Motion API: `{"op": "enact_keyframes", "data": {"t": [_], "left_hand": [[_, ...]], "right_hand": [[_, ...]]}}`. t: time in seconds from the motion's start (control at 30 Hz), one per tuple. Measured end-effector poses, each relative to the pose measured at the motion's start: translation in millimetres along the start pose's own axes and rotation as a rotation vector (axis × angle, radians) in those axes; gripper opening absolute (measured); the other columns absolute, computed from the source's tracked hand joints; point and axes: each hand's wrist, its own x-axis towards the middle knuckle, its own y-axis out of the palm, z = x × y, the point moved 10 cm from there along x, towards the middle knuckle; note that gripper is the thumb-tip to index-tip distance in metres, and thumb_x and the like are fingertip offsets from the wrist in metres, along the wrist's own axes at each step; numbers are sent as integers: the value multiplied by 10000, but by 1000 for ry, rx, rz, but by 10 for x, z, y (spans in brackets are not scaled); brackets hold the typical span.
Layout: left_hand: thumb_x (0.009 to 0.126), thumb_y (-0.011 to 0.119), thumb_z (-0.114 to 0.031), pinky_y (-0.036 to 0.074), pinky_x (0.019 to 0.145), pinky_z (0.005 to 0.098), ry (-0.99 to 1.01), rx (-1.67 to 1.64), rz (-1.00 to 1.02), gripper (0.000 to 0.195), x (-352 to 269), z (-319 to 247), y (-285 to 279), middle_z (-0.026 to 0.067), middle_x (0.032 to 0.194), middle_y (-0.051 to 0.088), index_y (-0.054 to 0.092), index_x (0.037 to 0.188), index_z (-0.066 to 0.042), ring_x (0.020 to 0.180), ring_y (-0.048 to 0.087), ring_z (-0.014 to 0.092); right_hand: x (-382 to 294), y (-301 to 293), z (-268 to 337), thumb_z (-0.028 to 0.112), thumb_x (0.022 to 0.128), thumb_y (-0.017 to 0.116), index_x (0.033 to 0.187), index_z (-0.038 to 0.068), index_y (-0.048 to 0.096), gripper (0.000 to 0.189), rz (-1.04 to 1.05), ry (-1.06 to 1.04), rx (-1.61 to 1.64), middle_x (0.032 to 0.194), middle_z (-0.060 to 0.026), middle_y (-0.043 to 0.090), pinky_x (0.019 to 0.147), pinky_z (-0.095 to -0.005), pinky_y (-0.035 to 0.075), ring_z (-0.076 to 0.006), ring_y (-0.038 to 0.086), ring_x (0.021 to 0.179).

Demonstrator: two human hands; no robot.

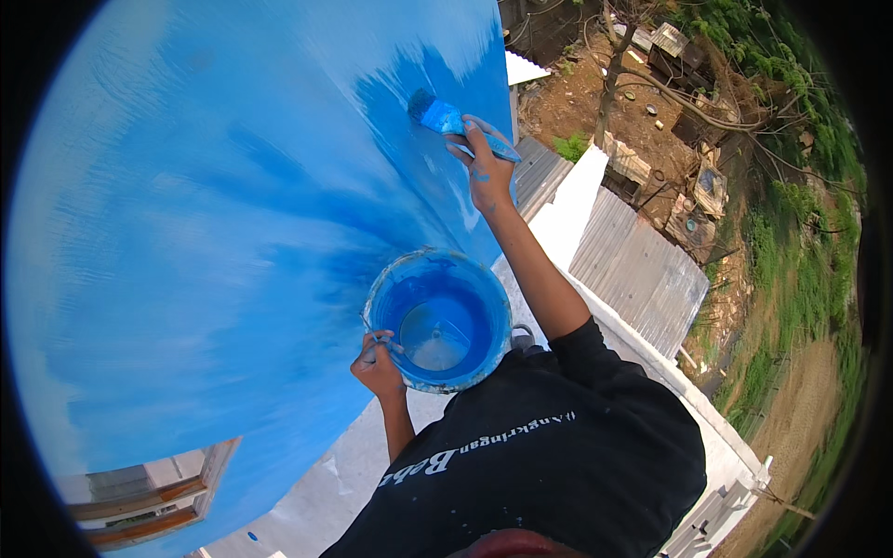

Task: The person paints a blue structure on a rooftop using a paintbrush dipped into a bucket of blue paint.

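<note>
With my right hand point(485, 164) I grip the handle of a wide paintbrush point(444, 116), whose dark, paint-laden bristles point at the blue wall point(279, 160); whether they touch it I cannot tell. Darker blue strokes spread around the brush near the wall's right edge. My left hand point(379, 359) is closed around the wire handle at the rim of a round paint bucket point(380, 289), held in front of my black shirt. Blue paint coats the bucket's inside, with a paler patch at its bottom. Spots of blue paint mark my right hand and wrist.
At the lower left a wood-framed window point(209, 481) opens in the wall. A pale concrete ledge point(670, 376) runs along my right side. Beyond and below it lie corrugated roof sheets point(635, 261), bare soil with scattered debris, a tree point(612, 77) and green plants.
</note>
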Motion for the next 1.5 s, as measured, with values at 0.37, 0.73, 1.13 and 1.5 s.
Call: {"op": "enact_keyframes", "data": {"t": [0.37, 0.73, 1.13, 1.5], "left_hand": [[771, 496, 62, 468, 743, 383, 124, -43, 64, 282, -51, -204, 85, 113, 592, 612, 568, 499, 66, 834, 624, 249], [783, 520, 46, 476, 730, 367, 207, -34, 141, 285, -70, -340, 10, 100, 584, 618, 586, 506, 46, 816, 633, 226], [780, 550, 43, 487, 701, 361, 280, -18, 219, 261, -24, -346, -79, 111, 586, 637, 640, 534, 37, 826, 648, 238], [787, 548, 41, 489, 673, 373, 286, -67, 260, 274, -24, -356, -49, 92, 566, 634, 651, 534, 25, 827, 654, 244]], "right_hand": [[-187, 304, 438, 103, 922, 609, 1050, -66, 674, 222, 166, -225, -513, 896, -167, 689, 687, -315, 613, -201, 699, 819], [-71, -130, 137, 181, 931, 634, 1116, -45, 649, 293, 99, -142, -243, 988, -188, 680, 679, -330, 617, -232, 699, 848], [113, 910, 985, 144, 868, 662, 953, -18, 728, 193, 233, -596, -1034, 750, -115, 710, 614, -282, 531, -165, 695, 696], [796, -398, 71, 116, 893, 663, 1110, -90, 591, 307, -31, -81, -2, 999, -171, 654, 716, -317, 616, -242, 689, 883]]}}
